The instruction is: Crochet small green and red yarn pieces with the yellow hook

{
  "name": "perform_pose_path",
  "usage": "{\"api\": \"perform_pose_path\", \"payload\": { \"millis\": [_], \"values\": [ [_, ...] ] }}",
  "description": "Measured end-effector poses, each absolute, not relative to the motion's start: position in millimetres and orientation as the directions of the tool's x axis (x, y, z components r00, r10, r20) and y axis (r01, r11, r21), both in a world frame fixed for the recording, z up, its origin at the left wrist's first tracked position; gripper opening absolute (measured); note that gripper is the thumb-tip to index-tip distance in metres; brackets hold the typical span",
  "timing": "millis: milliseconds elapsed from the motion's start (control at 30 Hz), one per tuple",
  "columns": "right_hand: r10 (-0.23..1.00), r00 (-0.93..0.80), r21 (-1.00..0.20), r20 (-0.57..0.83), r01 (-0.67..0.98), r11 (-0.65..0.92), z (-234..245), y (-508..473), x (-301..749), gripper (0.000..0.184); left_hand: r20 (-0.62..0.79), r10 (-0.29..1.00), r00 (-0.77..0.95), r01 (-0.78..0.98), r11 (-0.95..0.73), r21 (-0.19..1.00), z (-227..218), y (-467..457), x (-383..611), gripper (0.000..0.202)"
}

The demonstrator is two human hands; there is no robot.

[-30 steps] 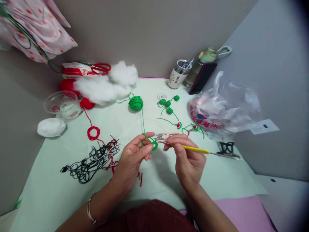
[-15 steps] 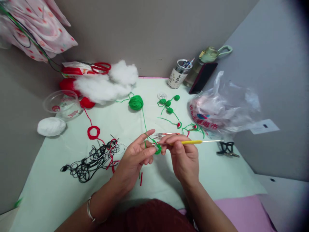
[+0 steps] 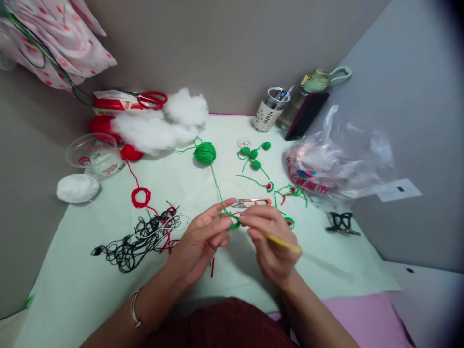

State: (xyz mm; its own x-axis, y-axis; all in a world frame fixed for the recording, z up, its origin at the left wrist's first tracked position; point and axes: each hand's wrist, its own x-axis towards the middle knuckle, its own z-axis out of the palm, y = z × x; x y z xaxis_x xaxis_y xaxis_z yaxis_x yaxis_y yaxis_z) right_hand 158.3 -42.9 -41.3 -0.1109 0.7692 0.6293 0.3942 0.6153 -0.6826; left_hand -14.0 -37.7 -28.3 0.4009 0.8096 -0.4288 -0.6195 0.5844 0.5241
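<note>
Clock refs taken from the green crochet piece, which sits up between both hands, above the table. Left hand: fingers narrow, pinching the piece's edge. Green strand runs by its index finger to the green yarn ball at 11 o'clock. Right hand: fingers closed on the yellow-handled hook, handle end toward 4; it's blurred, hook tip can't be made out. Snips near, at 1. Black yarn tangle at 9, plastic bag at 2, black clip at 3.
</note>
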Motion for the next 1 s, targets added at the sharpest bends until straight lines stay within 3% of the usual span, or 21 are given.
{"api": "perform_pose_path", "payload": {
  "millis": [67,133,167,233,300,367,467,533,600,667,767,933,1000],
  "values": [
    [0.875,-0.015,-0.866,0.483,0.143,0.48,-38.7,-38.2,158.6,0.021,-0.427,0.834,0.349,-0.614,0.548,0.569,-28.5,-36.4,-14.3,0.052],
    [0.923,-0.005,-0.923,0.384,0.004,0.384,-37.4,-36.0,157.7,0.022,-0.39,0.88,0.272,-0.583,0.473,0.661,-29.9,-37.4,-12.4,0.052],
    [0.923,-0.017,-0.923,0.384,0.03,0.384,-38.0,-36.5,156.6,0.022,-0.366,0.899,0.241,-0.558,0.437,0.705,-30.9,-38.8,-10.9,0.054],
    [0.871,-0.064,-0.838,0.487,0.246,0.487,-41.4,-40.2,153.6,0.02,-0.345,0.914,0.213,-0.528,0.405,0.747,-32.4,-42.3,-7.9,0.058],
    [0.771,-0.136,-0.643,0.622,0.473,0.602,-45.9,-44.8,151.1,0.03,-0.359,0.901,0.245,-0.549,0.434,0.715,-32.8,-44.8,-6.5,0.057],
    [0.712,-0.15,-0.556,0.686,0.522,0.646,-48.2,-46.6,150.7,0.036,-0.39,0.865,0.316,-0.592,0.501,0.631,-31.8,-44.5,-7.8,0.053],
    [0.808,-0.009,-0.76,0.589,0.334,0.558,-45.1,-41.9,154.7,0.024,-0.429,0.82,0.379,-0.637,0.567,0.522,-29.6,-39.8,-13.2,0.041],
    [0.89,0.092,-0.893,0.446,0.104,0.437,-40.8,-37.0,157.7,0.019,-0.428,0.829,0.359,-0.651,0.551,0.522,-29.1,-36.8,-15.9,0.032],
    [0.937,0.1,-0.936,0.334,-0.081,0.342,-37.2,-33.9,158.3,0.02,-0.402,0.857,0.323,-0.647,0.509,0.567,-29.9,-36.0,-16.1,0.027],
    [0.945,0.045,-0.94,0.324,-0.096,0.327,-35.0,-33.6,156.1,0.019,-0.369,0.881,0.295,-0.615,0.471,0.632,-31.7,-37.5,-14.0,0.028],
    [0.921,-0.035,-0.92,0.388,0.035,0.389,-34.8,-35.3,151.9,0.014,-0.33,0.896,0.298,-0.548,0.444,0.709,-33.7,-40.5,-10.8,0.032],
    [0.961,-0.033,-0.956,0.274,-0.116,0.269,-36.3,-35.5,154.3,0.02,-0.338,0.88,0.334,-0.547,0.473,0.691,-30.2,-40.5,-12.4,0.027],
    [0.961,-0.036,-0.959,0.276,-0.079,0.272,-35.0,-36.9,157.0,0.022,-0.346,0.883,0.318,-0.56,0.469,0.683,-27.9,-40.5,-12.7,0.027]
  ]
}}
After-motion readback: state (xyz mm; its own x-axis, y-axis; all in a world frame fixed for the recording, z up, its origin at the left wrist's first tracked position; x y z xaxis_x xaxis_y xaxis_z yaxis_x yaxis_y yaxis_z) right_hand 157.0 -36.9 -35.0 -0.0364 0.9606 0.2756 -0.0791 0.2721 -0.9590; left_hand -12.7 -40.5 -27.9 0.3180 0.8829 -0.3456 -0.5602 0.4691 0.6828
